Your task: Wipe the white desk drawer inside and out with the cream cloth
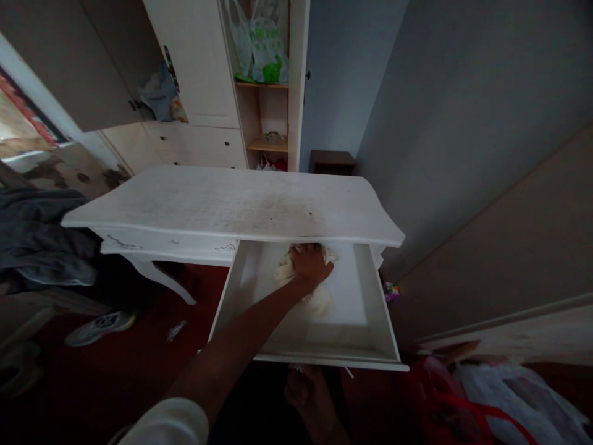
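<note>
My left hand (310, 266) reaches into the pulled-out drawer (352, 346) of a white table, palm down. It grips a cream-coloured cloth (283, 271), pressing it on the drawer floor near the back; the fingertips are partly hidden in its folds. A pale bulge (319, 301) of what looks like the same cloth lies below the wrist. In dim light under the drawer front, my right hand (300, 388) is closed, with a small whitish bit showing at its top that I cannot identify.
The white tabletop (194, 191) bears dark smudges and specks. A cabinet with plastic bags (266, 49) stands behind it. Grey clothing (41, 228) and a shoe (99, 327) are on the left. A red and white bag (463, 402) lies at lower right, near the wall.
</note>
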A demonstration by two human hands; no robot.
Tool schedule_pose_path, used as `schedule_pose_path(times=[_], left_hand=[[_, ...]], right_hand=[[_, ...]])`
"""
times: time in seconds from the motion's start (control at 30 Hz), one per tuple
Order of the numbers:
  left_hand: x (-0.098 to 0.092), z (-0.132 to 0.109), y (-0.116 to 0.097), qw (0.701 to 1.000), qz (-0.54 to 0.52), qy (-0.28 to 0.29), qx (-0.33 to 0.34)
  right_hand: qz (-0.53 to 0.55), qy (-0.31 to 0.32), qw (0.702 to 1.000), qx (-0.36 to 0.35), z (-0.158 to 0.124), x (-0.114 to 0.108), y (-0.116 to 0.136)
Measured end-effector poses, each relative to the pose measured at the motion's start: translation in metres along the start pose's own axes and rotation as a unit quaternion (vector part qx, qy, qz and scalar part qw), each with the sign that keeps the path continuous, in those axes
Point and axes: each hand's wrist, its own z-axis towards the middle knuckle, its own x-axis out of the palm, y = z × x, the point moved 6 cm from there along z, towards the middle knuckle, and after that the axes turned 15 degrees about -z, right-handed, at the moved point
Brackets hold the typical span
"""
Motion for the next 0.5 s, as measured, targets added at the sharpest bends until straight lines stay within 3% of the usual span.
schedule_pose_path(times=[0.5], left_hand=[[0.029,0.008,-0.072,0.983,-0.033,0.04,0.174]], right_hand=[[-0.021,-0.009,0.997,-0.07,0.009,-0.009,-0.01]])
